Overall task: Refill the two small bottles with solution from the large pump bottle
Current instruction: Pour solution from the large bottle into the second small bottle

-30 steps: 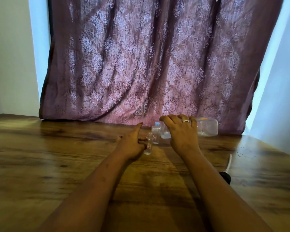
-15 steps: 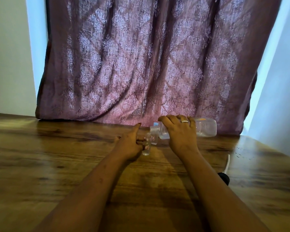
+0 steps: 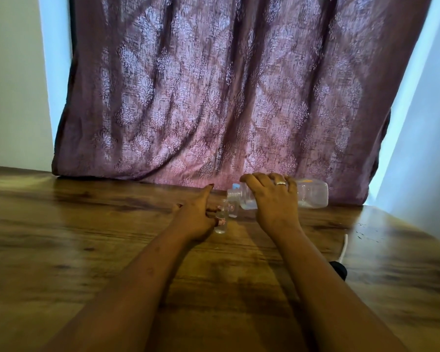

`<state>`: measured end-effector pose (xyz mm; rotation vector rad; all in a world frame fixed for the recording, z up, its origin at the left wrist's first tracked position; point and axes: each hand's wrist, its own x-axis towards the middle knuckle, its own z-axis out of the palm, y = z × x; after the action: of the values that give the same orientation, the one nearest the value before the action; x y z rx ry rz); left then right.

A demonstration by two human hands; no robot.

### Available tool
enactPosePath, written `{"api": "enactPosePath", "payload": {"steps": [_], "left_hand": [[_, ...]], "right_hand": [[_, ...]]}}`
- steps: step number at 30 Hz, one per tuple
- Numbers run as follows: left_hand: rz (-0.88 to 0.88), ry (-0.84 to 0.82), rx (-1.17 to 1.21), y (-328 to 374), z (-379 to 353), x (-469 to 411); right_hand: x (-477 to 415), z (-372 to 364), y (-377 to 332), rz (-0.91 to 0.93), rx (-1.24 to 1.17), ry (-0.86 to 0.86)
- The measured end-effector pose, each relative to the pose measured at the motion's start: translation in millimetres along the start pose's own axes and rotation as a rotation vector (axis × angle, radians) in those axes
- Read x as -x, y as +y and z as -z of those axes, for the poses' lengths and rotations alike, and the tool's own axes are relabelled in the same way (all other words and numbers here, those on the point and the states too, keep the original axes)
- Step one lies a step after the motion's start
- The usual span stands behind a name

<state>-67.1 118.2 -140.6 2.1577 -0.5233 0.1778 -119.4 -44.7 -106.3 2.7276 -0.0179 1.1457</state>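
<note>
Little has moved since a second ago: your two hands and both bottles sit in nearly the same spot on the bench, and the large bottle keeps its sideways tilt.

Your right hand wraps over the top of the large clear bottle, fingers curled closed around its shoulder, a ring showing on one of them. That bottle lies almost level, its base pointing right and its open neck pointing left and slightly down, with clear liquid pooled along the low side near the neck. No pump head is on it.

Your left hand closes its fingers around a small clear bottle, which stands upright on the bench just below and beside the large bottle's mouth. A second small bottle stands just behind it, right under the large bottle's neck; you cannot tell whether the neck touches either one, or whether liquid is running.

Off to the right, well apart from the hands, a black object with a white tube lies on the bench. A purple patterned curtain hangs along the far edge.
</note>
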Motion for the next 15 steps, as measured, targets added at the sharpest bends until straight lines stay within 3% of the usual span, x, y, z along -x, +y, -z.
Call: {"api": "enactPosePath", "payload": {"steps": [15], "left_hand": [[-0.037, 0.001, -0.086, 3.4, 1.4, 3.9]], "right_hand": [[1.6, -5.7, 1.5, -0.021, -0.008, 0.025]]}}
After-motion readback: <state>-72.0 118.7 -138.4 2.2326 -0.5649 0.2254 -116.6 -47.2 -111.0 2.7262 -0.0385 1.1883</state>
